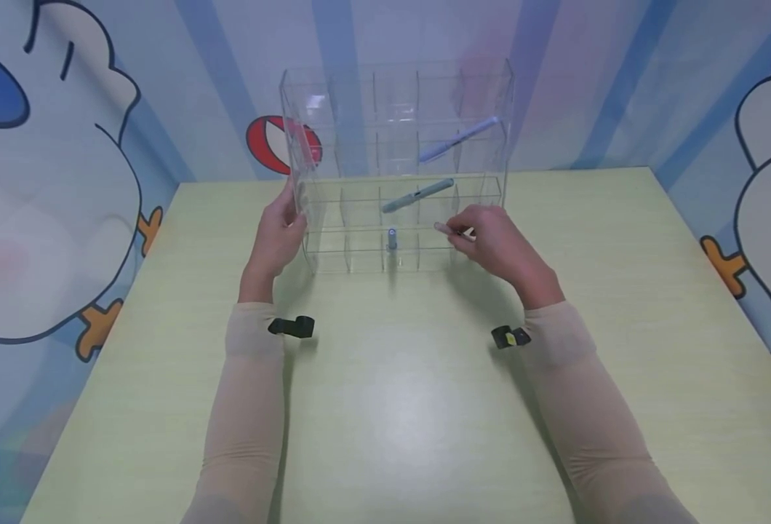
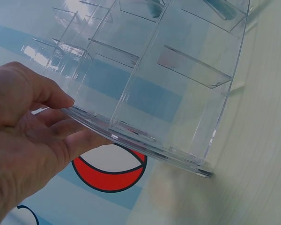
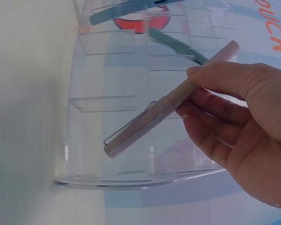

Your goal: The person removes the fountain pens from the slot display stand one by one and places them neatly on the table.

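Observation:
A clear acrylic organizer (image 1: 359, 149) with stepped tiers of compartments stands at the far side of the table. My left hand (image 1: 276, 233) grips its left side panel (image 2: 145, 147), thumb on one face and fingers behind. In my right hand (image 1: 493, 240), thumb and fingers pinch a pale pink pen (image 3: 138, 129) by its barrel, the capped end with a wire clip pointing away from the palm. The pen is held over the right part of the front tiers. A lilac pen (image 1: 459, 140), a grey-green pen (image 1: 418, 195) and a blue pen (image 1: 392, 239) sit in the organizer.
The pale wooden table (image 1: 405, 407) spreads in front of the organizer. Behind it rises a wall (image 1: 575, 87) with blue stripes and cartoon figures. A black wrist camera (image 1: 292, 327) is strapped on the left sleeve, another camera (image 1: 510, 336) on the right.

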### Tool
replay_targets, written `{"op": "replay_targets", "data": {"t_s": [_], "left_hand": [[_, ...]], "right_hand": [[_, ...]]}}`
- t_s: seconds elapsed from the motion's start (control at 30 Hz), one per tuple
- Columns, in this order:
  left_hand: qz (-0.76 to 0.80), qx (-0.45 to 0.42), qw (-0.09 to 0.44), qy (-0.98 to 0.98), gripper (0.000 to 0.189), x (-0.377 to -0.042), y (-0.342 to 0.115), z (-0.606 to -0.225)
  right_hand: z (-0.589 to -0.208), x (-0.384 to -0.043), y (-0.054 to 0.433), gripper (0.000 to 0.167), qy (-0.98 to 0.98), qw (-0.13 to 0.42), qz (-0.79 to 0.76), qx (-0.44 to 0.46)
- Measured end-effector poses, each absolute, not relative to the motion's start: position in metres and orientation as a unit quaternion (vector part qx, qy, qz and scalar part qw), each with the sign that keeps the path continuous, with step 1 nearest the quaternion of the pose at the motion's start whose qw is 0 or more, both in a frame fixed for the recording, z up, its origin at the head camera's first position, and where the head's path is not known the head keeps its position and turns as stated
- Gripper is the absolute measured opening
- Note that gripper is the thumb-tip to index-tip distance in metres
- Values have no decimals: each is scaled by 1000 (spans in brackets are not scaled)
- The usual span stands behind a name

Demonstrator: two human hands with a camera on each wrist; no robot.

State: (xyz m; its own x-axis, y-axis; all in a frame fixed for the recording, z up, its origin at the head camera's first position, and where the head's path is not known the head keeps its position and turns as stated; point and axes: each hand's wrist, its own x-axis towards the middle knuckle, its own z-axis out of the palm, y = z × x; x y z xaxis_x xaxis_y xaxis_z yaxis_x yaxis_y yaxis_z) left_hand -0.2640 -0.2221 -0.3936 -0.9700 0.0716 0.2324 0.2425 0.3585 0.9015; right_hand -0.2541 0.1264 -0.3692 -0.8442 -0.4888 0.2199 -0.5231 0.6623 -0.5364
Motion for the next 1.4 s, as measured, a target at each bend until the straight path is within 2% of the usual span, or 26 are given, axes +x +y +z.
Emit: {"op": "replay_targets", "data": {"t_s": [0.2,0.53,0.9,1.17,1.4], "left_hand": [[-560,-99,81,-819,73,-265,-222,-394],[-568,-107,80,-812,75,-266,-223,-394],[-572,-96,63,-812,74,-257,-218,-381],[-575,-98,65,-809,75,-259,-221,-388],[-573,-103,75,-810,75,-264,-223,-395]], "right_hand": [[-357,-246,131,16,-901,65,326,279],[-339,-235,150,17,-869,173,358,293],[-317,-221,183,14,-877,255,341,222],[-316,-217,205,21,-893,253,344,140],[-316,-214,219,31,-916,197,343,69]]}}
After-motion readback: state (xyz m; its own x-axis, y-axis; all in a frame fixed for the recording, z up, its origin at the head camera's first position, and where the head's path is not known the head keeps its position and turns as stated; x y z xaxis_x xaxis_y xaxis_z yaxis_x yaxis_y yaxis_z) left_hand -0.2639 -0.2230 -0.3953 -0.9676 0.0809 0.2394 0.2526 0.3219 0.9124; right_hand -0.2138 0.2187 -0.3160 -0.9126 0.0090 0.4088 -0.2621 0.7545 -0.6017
